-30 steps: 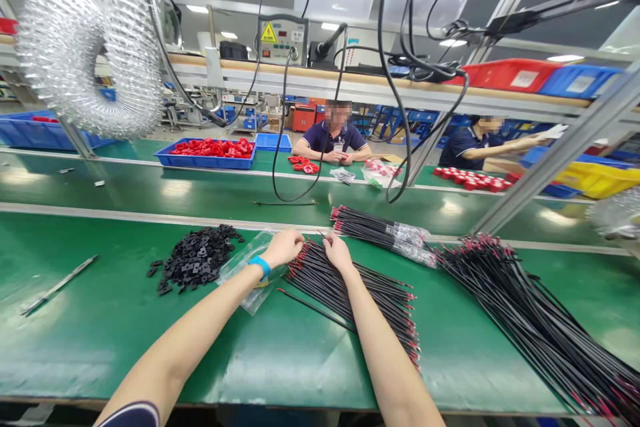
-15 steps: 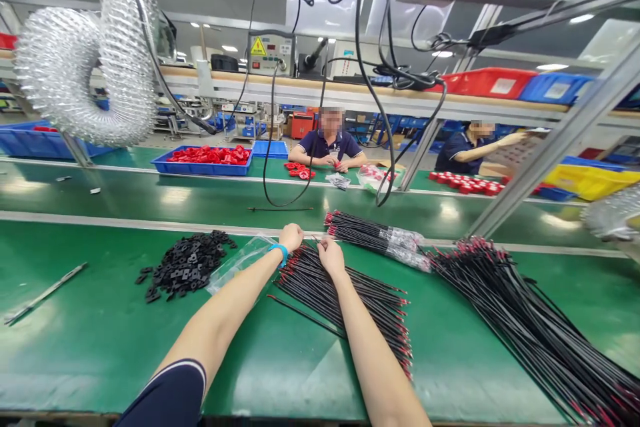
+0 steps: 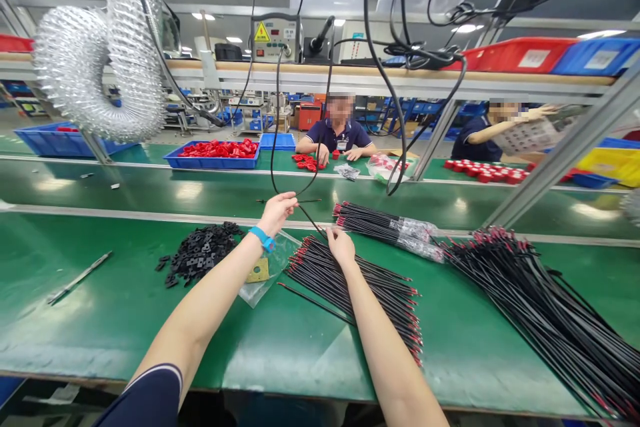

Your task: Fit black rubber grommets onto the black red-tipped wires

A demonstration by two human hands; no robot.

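Observation:
A single black cable (image 3: pixel 312 221) runs slantwise between my hands, raised over the table. My left hand (image 3: pixel 278 212), with a blue wristband, pinches its upper end. Lower and to the right, my right hand (image 3: pixel 341 245) has its fingers closed on the same cable. Beneath my right hand and forearm lies a row of black cables with red ends (image 3: pixel 320 273), partly hidden by the arm. One loose cable (image 3: pixel 316 301) lies apart in front of the row. Left of them, a clear plastic bag (image 3: pixel 280 260) lies partly under my left forearm, with a yellowish plate (image 3: pixel 259 271) at it.
Small black parts (image 3: pixel 203 253) form a pile on the left, beyond a pen-like metal tool (image 3: pixel 80 278). Plastic-wrapped cable bundles (image 3: pixel 385 227) and a big cable heap (image 3: pixel 530 307) lie right. Black cords (image 3: pixel 385 100) hang ahead. A co-worker (image 3: pixel 337 133) sits opposite, near a blue tray (image 3: pixel 213 161).
My left hand has moved up and left, lifting one cable end above the row. My right hand stays close to the row. The bag and yellowish plate show more now.

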